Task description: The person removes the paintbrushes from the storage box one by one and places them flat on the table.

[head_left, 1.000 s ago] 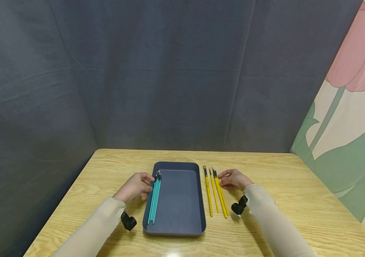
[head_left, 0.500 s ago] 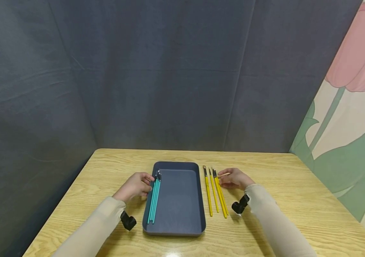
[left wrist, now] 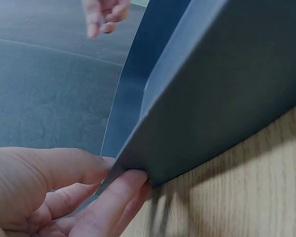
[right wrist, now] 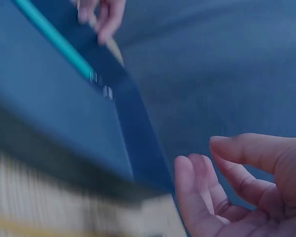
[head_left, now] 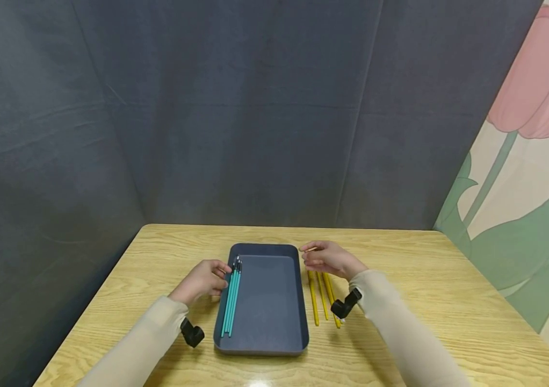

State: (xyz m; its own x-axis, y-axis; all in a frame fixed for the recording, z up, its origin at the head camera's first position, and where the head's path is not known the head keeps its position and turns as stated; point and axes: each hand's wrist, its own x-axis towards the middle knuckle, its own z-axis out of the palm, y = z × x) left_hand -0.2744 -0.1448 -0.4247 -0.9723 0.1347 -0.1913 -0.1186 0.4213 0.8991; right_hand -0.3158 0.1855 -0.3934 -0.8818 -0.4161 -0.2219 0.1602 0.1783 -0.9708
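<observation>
My left hand [head_left: 203,279] pinches the left wall of a dark grey-blue tray [head_left: 271,309], thumb over the rim and fingers against the outer side, as the left wrist view shows. Several teal paintbrushes [head_left: 232,303] lie along the tray's left side, bristles toward the far end. My right hand [head_left: 329,259] is over the bristle ends of several yellow paintbrushes [head_left: 314,303] beside the tray, hiding those ends from the head view. In the right wrist view the right hand's fingers [right wrist: 187,185] are loosely bent with nothing between them, close to the tray's far right corner.
The tray rests on a light wooden table [head_left: 424,301]. Dark cloth [head_left: 236,118] hangs behind and to the left, and a wall painted with a pink tulip [head_left: 526,91] rises at the right.
My right hand has moved left and a little away from me, from beside the yellow paintbrushes to over them, near the tray's far right corner. The left hand and tray stay put.
</observation>
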